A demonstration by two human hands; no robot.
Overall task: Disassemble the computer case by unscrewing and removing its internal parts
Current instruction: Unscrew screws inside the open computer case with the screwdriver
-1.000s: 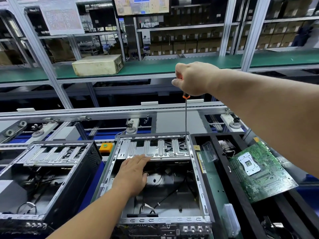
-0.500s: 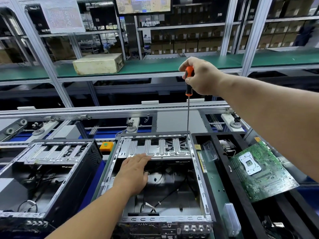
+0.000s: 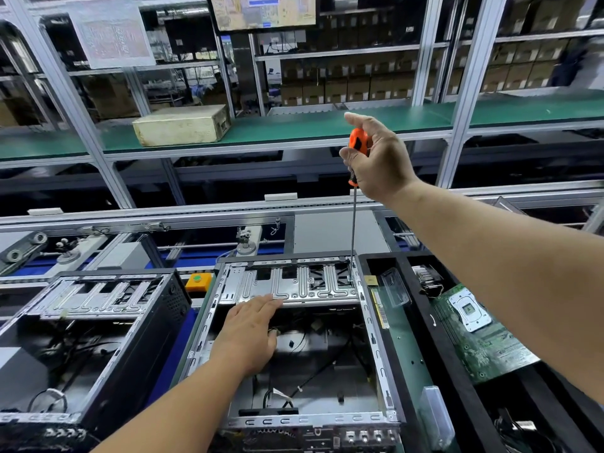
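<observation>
An open computer case (image 3: pixel 376 341) lies in front of me with loose black cables on its floor. A silver drive bracket (image 3: pixel 304 286) spans its far end. My left hand (image 3: pixel 248 335) rests flat on the bracket's near edge, fingers straight. My right hand (image 3: pixel 379 158) grips the orange handle of a long screwdriver (image 3: pixel 353 223) held upright. Its tip touches the bracket's far right corner, beside the case wall.
A second open case (image 3: pixel 98 325) stands to the left. A black tray (image 3: pixel 434 351) on the right holds a green motherboard (image 3: pixel 480 335), a heatsink and clear plastic parts. An orange button box (image 3: pixel 197 282) sits between the cases. Conveyor rails and shelving run behind.
My right hand has turned on the screwdriver handle, so more of the orange grip shows and the thumb points up. The left hand and the tip stay in place.
</observation>
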